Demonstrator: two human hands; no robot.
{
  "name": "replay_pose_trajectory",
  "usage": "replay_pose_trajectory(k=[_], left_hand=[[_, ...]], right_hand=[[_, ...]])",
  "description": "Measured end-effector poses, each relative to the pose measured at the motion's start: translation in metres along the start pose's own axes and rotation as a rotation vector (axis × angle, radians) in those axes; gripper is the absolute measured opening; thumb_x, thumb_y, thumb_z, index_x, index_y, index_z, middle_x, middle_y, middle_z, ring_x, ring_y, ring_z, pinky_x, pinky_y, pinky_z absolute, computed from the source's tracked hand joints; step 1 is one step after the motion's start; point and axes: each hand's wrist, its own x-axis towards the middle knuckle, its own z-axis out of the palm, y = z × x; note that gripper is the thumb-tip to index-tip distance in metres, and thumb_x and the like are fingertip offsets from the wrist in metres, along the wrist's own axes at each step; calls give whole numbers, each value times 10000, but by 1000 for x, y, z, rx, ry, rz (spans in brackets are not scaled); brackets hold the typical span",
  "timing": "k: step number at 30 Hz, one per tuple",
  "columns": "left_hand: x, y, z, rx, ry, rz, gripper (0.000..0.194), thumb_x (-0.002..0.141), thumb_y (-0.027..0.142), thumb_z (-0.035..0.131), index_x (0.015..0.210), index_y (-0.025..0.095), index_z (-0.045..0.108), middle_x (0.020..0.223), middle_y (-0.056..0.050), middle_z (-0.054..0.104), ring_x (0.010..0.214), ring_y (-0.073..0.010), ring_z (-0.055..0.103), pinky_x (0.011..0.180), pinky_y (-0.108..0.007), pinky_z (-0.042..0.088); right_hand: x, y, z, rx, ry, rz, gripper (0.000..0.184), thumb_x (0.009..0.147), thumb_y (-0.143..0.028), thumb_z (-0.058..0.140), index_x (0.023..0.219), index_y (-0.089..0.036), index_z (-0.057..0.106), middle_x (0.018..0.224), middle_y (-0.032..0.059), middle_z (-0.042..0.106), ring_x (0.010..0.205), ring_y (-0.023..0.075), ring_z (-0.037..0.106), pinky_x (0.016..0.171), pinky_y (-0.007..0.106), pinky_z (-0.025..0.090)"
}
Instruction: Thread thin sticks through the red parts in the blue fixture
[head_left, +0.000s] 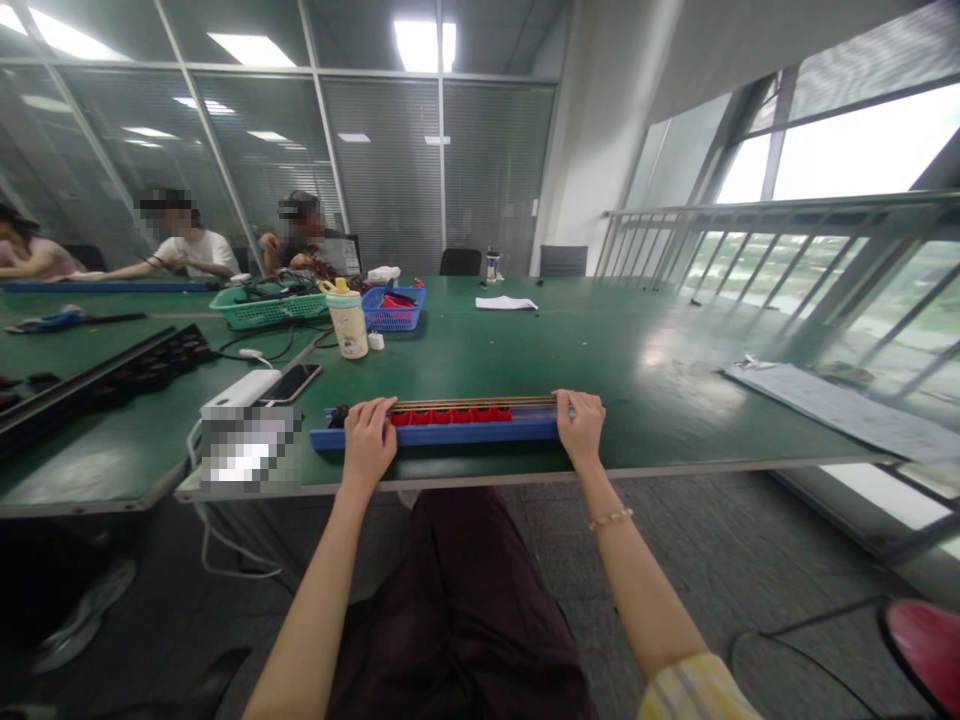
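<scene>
L to R: white box (241,390) & phone (291,384) lie just beside the rail's L end, so best mind them. L hand (367,437) is curled over the rail near that end, fingertips at the strands; can't tell if it pinches strands, rail or both. Blue rail (472,436) lies along the near edge of the green table (675,425), red pcs (450,416) in it from L hand to short of R hand, thin strands (472,403) running straight lengthwise above. For good handling, prob. keep strands taut, parallel & untwisted, w/ even pull both sides, rail flat & clear of the edge. R hand (581,422) is bent round the R end, fingertips by the strands; exact grip unclear too. Wrists level = less skew, I'd judge. Clipboard (817,400) sits well apart, far R.
</scene>
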Motion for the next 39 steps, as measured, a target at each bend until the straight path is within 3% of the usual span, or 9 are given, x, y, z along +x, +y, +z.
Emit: replay_pose_trajectory(k=[19, 39], left_hand=[[0, 2, -3, -24, -47, 22, 431, 886, 155, 411, 1271, 218, 594, 1235, -74, 640, 1136, -266, 471, 1044, -433, 371], [0, 2, -4, -52, -89, 21, 472, 887, 162, 385, 1325, 214, 550, 1236, -74, 652, 1135, -275, 477, 1034, -443, 362]], right_hand=[[2, 6, 1, 59, 32, 55, 490, 1012, -402, 280, 915, -177, 704, 944, 120, 707, 936, 236, 567, 877, 377, 348], [3, 7, -5, 166, 55, 54, 392, 981, -376, 369, 1022, -208, 721, 962, 100, 662, 949, 240, 547, 874, 380, 381]])
